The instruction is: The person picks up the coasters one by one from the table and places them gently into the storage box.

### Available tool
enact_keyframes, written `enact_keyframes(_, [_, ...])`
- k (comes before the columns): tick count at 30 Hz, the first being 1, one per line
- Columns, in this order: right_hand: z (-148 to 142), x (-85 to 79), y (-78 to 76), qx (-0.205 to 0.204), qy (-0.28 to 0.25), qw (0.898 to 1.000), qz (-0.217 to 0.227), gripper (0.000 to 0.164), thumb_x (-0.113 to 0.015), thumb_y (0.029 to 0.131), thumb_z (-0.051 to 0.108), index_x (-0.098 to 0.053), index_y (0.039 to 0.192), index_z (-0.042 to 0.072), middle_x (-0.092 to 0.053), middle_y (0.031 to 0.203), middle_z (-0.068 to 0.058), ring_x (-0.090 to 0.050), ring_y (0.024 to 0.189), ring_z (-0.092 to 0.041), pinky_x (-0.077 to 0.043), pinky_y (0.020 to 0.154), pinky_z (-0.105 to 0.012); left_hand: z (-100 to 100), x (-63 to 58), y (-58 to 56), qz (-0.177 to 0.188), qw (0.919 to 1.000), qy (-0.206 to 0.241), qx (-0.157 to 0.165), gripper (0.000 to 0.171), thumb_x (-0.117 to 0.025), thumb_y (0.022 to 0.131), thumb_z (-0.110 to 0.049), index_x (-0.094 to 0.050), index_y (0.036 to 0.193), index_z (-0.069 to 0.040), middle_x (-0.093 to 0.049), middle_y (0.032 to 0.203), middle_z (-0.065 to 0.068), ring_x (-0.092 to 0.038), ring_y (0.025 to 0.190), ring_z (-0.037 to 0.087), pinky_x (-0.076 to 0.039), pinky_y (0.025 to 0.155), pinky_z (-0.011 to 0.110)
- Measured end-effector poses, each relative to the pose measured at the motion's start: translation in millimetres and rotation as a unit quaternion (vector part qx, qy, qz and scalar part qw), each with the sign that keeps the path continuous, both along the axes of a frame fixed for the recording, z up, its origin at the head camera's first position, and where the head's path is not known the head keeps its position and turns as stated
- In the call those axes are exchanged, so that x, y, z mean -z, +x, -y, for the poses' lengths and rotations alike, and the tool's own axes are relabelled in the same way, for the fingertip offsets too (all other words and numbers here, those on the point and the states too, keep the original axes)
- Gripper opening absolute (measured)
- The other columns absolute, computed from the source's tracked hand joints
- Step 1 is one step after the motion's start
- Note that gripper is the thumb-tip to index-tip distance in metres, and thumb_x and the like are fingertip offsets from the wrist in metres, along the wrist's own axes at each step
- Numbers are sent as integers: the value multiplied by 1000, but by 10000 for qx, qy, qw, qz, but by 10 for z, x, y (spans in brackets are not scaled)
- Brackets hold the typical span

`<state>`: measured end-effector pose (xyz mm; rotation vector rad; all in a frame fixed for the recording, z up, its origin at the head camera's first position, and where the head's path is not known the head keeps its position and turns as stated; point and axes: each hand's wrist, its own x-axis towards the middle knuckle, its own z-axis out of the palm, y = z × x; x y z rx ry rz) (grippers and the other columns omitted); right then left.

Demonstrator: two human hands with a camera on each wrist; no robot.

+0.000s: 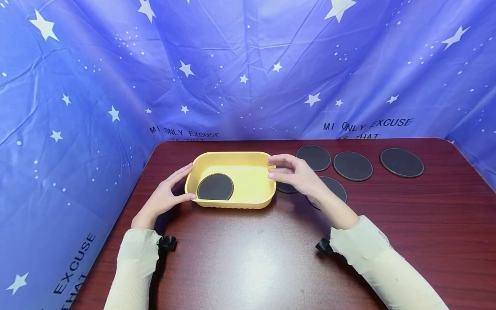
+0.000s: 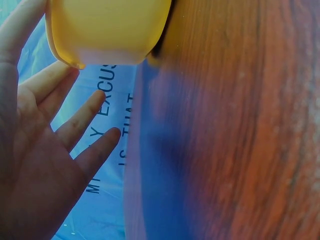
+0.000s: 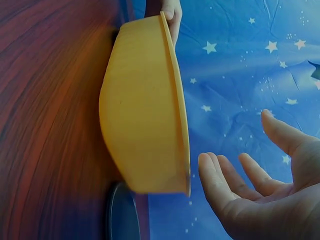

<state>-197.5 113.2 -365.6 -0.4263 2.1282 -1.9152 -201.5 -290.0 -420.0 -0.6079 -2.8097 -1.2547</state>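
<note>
A yellow plastic basin [image 1: 228, 205] stands on the table, with one black round coaster [image 1: 215, 186] lying flat inside at its left. At the basin's left end, my left hand [image 1: 164, 196] holds the rim between the thumb at the front corner and a finger at the back. Its other fingers are spread out, as the left wrist view shows. My right hand [image 1: 300, 174] hovers by the right end, fingers loosely bent and holding nothing. The right wrist view shows a gap between its fingertips and the basin wall [image 3: 145, 110].
Several black coasters lie right of the basin: one at the back [image 1: 314, 157], another beside it [image 1: 353, 165], and one farther right [image 1: 402, 162]. Two more are partly hidden by my right hand. A blue star-patterned cloth [image 1: 248, 99] hangs behind the table [image 1: 418, 215].
</note>
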Motion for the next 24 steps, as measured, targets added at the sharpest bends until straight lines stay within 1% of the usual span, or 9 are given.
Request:
enact_keyframes(3, [-116, 18, 14, 78, 61, 9999, -25, 54, -68, 91, 6, -49, 140, -4, -50, 146, -24, -53, 131, -43, -55, 92, -20, -2, -6, -3, 26, 10000, -13, 1, 83, -83, 82, -21, -41, 154, -21, -35, 162, -1, -32, 150, 27, -26, 114, 12])
enact_keyframes(5, [-196, 35, 24, 158, 186, 9997, -51, 54, -69, 91, 7, -50, 141, -1, -51, 145, -24, -56, 130, -39, -55, 92, -19, -4, -9, -2, 26, 10000, -40, -12, 83, -83, 82, -21, -40, 154, -22, -35, 162, -1, -32, 150, 27, -26, 115, 13])
enact_keyframes(8, [-324, 61, 40, 297, 357, 9989, -63, 53, -69, 92, 10, -51, 141, 2, -52, 145, -23, -63, 124, -26, -54, 91, -17, -9, -13, 5, 31, 10000, -70, -33, 84, -83, 82, -22, -40, 154, -23, -35, 162, -2, -32, 150, 26, -27, 116, 15])
enact_keyframes(11, [-441, 86, 57, 398, 369, 9985, -74, 52, -69, 93, 11, -50, 141, 0, -52, 144, -23, -68, 114, -9, -54, 91, -16, -11, -12, 7, 16, 9999, -104, -41, 85, -83, 81, -23, -40, 154, -23, -35, 162, -4, -32, 150, 24, -27, 116, 14])
enact_keyframes(15, [-579, 120, 78, 501, 226, 9984, -90, 53, -68, 93, 10, -48, 141, -3, -63, 129, 1, -67, 107, 2, -56, 89, -17, -5, -3, 3, 42, 9999, -116, -55, 85, -83, 82, -24, -39, 154, -24, -34, 162, -5, -32, 150, 22, -29, 119, 21])
enact_keyframes(16, [-611, 128, 85, 530, 233, 9983, -109, 53, -68, 93, 10, -48, 141, -3, -63, 125, 9, -67, 106, 2, -56, 88, -18, -5, -1, 3, 58, 9999, -100, -58, 85, -83, 82, -24, -39, 154, -25, -34, 162, -5, -32, 150, 23, -29, 119, 23])
enact_keyframes(18, [-672, 149, 93, 583, 201, 9980, -144, 50, -69, 93, 10, -50, 139, -1, -63, 117, 19, -67, 105, 3, -57, 86, -18, -3, 6, 3, 61, 9999, -73, -51, 84, -83, 82, -23, -40, 154, -24, -35, 162, -3, -32, 150, 24, -29, 120, 26])
enact_keyframes(20, [-726, 167, 103, 634, 209, 9976, -191, 46, -69, 94, 11, -54, 136, 3, -63, 116, 21, -67, 105, 4, -58, 85, -19, -5, 8, 6, 43, 10000, -23, -27, 84, -83, 82, -21, -40, 154, -22, -35, 162, -1, -32, 150, 26, -29, 120, 25])
enact_keyframes(24, [-831, 213, 119, 737, 256, 9966, -274, 39, -69, 94, 11, -58, 131, 12, -64, 115, 22, -67, 104, 5, -58, 83, -19, -10, -4, 11, 11, 10000, 22, 5, 83, -83, 82, -19, -41, 154, -21, -35, 162, 1, -32, 150, 27, -28, 116, 15])
